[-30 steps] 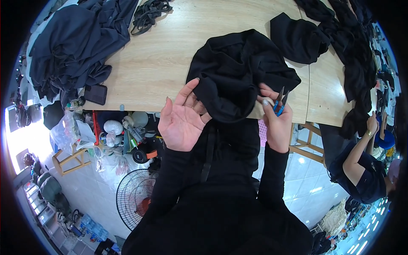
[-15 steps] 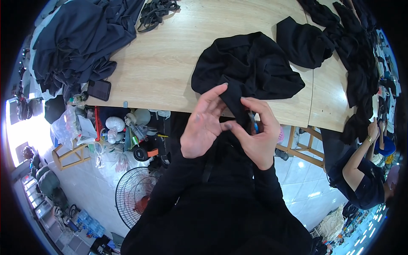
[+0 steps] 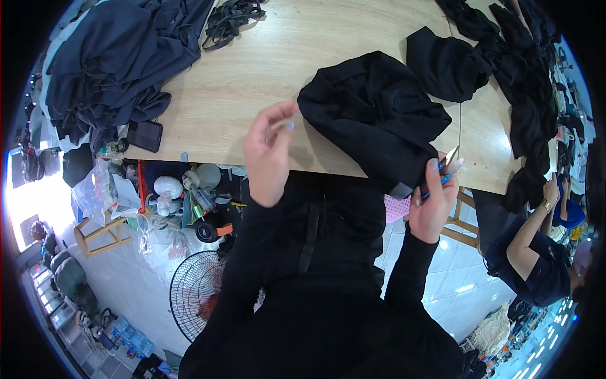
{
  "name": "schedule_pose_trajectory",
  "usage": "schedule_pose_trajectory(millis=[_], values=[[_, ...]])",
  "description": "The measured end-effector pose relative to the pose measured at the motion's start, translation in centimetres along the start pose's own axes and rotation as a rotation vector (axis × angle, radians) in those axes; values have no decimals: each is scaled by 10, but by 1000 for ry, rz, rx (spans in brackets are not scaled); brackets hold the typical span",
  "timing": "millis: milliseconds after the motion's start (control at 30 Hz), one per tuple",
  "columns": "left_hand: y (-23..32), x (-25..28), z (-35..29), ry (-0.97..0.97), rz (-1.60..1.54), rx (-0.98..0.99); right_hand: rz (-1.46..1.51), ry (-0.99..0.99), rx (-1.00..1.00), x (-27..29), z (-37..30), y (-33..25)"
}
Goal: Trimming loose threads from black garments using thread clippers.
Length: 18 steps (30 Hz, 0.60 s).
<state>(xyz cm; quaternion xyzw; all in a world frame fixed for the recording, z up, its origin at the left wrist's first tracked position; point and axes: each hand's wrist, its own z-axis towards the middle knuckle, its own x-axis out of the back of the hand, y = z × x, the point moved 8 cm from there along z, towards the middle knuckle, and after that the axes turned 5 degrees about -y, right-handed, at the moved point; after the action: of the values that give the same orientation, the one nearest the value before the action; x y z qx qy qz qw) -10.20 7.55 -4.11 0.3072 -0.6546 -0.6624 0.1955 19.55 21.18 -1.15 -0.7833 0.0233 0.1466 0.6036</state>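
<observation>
A black cloth garment (image 3: 379, 117) lies bunched on the table, its near corner hanging over the front edge. A small dark grey tab (image 3: 401, 190) shows at that corner. My right hand (image 3: 434, 205) is closed on a pair of small snips (image 3: 444, 179) with blue handles, their pale blades pointing up and away. Its thumb also presses the garment's near right corner. My left hand (image 3: 268, 158) is raised over the table's front edge, left of the garment. Its fingers are partly bent and apart from the thumb, with nothing visible in them; the fingertips come close to the garment's left edge.
Another black cloth piece (image 3: 448, 66) lies beyond, with more black cloth along the right. Dark navy cloth (image 3: 120, 69), black straps (image 3: 232, 22) and a phone (image 3: 145, 135) are at left. A fan (image 3: 197, 294) stands below; a co-worker's arm (image 3: 527, 237) is at right.
My hands have parted: the left moved left, off the cloth, and the right moved right with the snips. The garment's near corner has swung right, and its tab now shows.
</observation>
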Motion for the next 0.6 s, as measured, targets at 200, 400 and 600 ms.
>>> schedule_pose_trajectory(millis=[200,400,600], values=[[5,-39,70,-202,503,-322,67,30,122,24,6,-14],[-15,-65,31,-460,987,-600,55,135,141,57,6,-19],[-20,46,17,-15,-425,-32,204,313,59,82,17,-8]])
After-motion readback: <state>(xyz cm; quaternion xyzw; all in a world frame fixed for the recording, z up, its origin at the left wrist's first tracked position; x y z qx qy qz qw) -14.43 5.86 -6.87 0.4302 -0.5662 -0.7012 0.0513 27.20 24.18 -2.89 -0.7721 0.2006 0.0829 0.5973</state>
